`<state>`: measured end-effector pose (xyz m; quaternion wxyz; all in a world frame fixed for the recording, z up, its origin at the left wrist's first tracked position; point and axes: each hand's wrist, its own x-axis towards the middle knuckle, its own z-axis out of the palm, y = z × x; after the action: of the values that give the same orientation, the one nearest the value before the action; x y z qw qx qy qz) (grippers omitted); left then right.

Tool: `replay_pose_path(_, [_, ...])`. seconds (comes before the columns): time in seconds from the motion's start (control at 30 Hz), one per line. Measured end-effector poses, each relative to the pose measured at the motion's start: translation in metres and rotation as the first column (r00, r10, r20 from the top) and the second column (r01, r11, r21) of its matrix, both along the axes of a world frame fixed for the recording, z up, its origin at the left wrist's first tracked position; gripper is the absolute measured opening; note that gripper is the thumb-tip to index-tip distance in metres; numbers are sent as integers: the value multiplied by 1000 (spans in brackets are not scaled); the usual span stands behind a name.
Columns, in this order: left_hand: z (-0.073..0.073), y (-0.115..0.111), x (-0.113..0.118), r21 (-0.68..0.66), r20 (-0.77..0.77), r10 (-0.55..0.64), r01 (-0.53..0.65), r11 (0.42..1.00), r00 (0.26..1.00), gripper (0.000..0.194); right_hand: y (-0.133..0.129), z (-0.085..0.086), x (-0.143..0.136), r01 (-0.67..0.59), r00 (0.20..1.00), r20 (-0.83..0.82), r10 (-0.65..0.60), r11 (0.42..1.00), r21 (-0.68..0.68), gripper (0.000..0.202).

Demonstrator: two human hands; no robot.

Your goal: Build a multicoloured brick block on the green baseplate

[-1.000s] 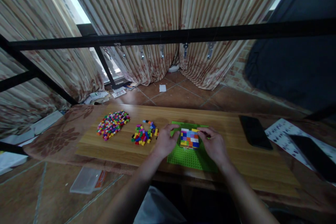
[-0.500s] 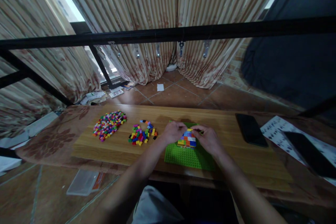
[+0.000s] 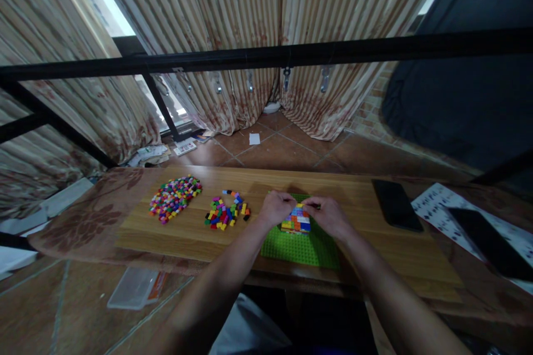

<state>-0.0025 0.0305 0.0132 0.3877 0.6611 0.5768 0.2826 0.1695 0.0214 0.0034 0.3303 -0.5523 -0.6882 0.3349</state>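
Observation:
A low block of stacked multicoloured toy bricks [image 3: 296,222] stands on a green studded baseplate [image 3: 300,249]. My left hand [image 3: 275,208] is closed, its fingertips against the far left edge of the block. Across from it, my right hand [image 3: 327,213] is pinched at the block's far right corner; whatever sits between those fingertips is too small to make out. Orange, blue, white and yellow bricks show on the near side of the block. My fingers partly cover its far side.
Left of the baseplate lie a loose group of bricks [image 3: 227,212] and a denser pile of small bricks [image 3: 175,198]. A black phone [image 3: 397,205] rests on the right of the wooden board [image 3: 183,241]. Beyond are a printed sheet [image 3: 437,205] and another dark device [image 3: 491,244]. A clear plastic box [image 3: 132,288] is on the floor.
My right hand has shifted very slightly at the block's far edge. My left hand stays in nearly the same place. The view has moved a little.

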Motion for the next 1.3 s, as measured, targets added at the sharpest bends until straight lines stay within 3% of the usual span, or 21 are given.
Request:
replay_pose_path(0.13, [-1,-1,-2,29,36,-16,15,999,999,25,-1,-3,4,7,999,-39,-7,1000,7,25])
replay_pose_path(0.23, [1,-4,-14,67,130,-6,-3,998,992,29,-8,-5,14,118,982,-146,-115,993,6,37])
replay_pose_path(0.37, [10,-17,-49,131,317,151,-201,971,936,33,-26,-7,34,296,917,-262,-300,954,-54,39])
replay_pose_path(0.47, [12,-34,-81,123,369,290,-356,927,883,30,-42,-6,45,346,891,-274,-362,932,-106,38])
replay_pose_path(0.6, [8,-61,-118,65,436,401,-473,879,806,32,-59,1,40,400,853,-312,-419,908,-125,34])
replay_pose_path(0.73, [-1,-85,-151,65,369,521,-580,812,770,36,-80,16,8,366,891,-264,-371,928,-68,29])
replay_pose_path(0.87, [-14,-106,-177,152,202,631,-660,736,749,34,-106,22,-41,71,981,-185,-61,997,44,24])
replay_pose_path(1.0, [-29,-120,-185,212,35,673,-664,717,739,33,-116,17,-87,-172,981,-76,179,981,90,23])
replay_pose_path(1.13, [-41,-120,-183,292,-32,671,-635,715,741,29,-96,6,-120,-195,981,27,193,970,142,24])
replay_pose_path(1.3, [-49,-118,-178,411,-125,653,-560,720,747,23,-55,-6,-148,-121,964,257,69,973,196,25])
